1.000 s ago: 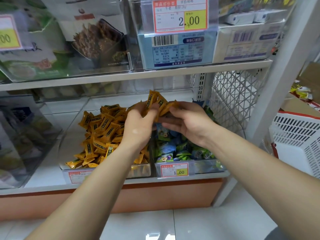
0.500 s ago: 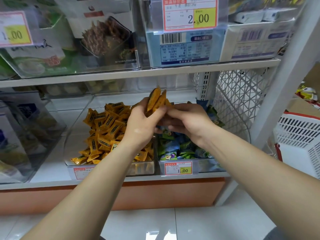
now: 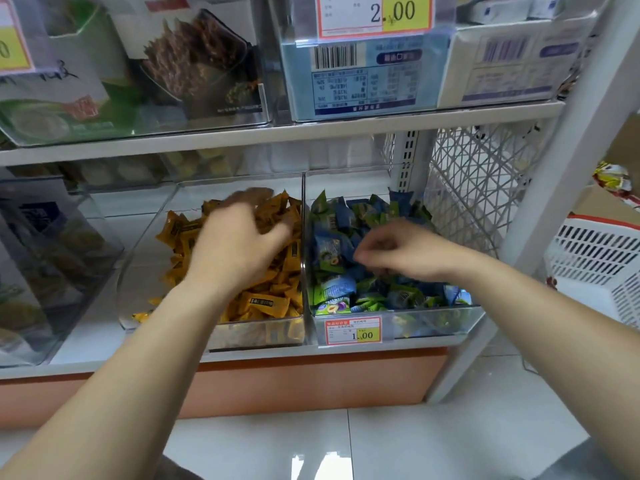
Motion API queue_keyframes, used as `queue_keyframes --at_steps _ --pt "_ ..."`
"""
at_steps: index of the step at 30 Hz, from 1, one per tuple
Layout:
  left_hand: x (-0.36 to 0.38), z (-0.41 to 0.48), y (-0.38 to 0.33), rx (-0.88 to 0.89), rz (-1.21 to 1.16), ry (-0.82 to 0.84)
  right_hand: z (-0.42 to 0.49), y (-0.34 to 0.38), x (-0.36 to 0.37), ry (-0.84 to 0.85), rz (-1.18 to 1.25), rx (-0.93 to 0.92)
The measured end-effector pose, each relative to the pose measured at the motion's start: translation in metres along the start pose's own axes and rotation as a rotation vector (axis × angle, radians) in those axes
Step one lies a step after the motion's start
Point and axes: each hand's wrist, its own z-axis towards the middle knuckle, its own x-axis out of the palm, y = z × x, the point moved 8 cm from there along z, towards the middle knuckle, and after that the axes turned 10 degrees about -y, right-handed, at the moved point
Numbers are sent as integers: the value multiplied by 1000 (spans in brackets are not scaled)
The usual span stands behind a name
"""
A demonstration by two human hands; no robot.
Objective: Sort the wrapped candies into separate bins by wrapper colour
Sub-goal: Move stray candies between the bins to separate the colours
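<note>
- We are in a shop, facing a display rack of packaged snacks and sweets.
- At 12 o'clock a red-and-yellow price tag (image 3: 374,15) reads 2.00, above a barcoded box (image 3: 353,77).
- At 5 o'clock a smaller price tag (image 3: 353,330) reads 1.00 on the front of the right clear bin (image 3: 433,322), heaped with blue and green candies (image 3: 336,289).
- At 7 o'clock, just beside it, the left clear bin (image 3: 256,332) holds loose orange candies (image 3: 273,299).
- White metal shelves (image 3: 277,136) run in tiers, with a slotted upright (image 3: 408,161) at 1 o'clock.
- At 3 o'clock we see a white plastic basket (image 3: 595,268) with a red rim; at 6 o'clock, a glossy tiled floor (image 3: 415,438).
</note>
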Motion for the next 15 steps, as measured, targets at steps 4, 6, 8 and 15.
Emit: queue_keyframes --at_steps 4,6,8,15 --pt "44 -31 -14 -50 -71 238 -9 -9 43 331 -241 27" --pt "57 -38 -16 -31 -118 303 -9 -21 47 396 -350 101" --pt "59 -38 -15 -14 -140 289 -11 -35 51 477 -439 187" --pt "59 -39 -11 -12 -178 254 -6 -43 56 455 -436 187"
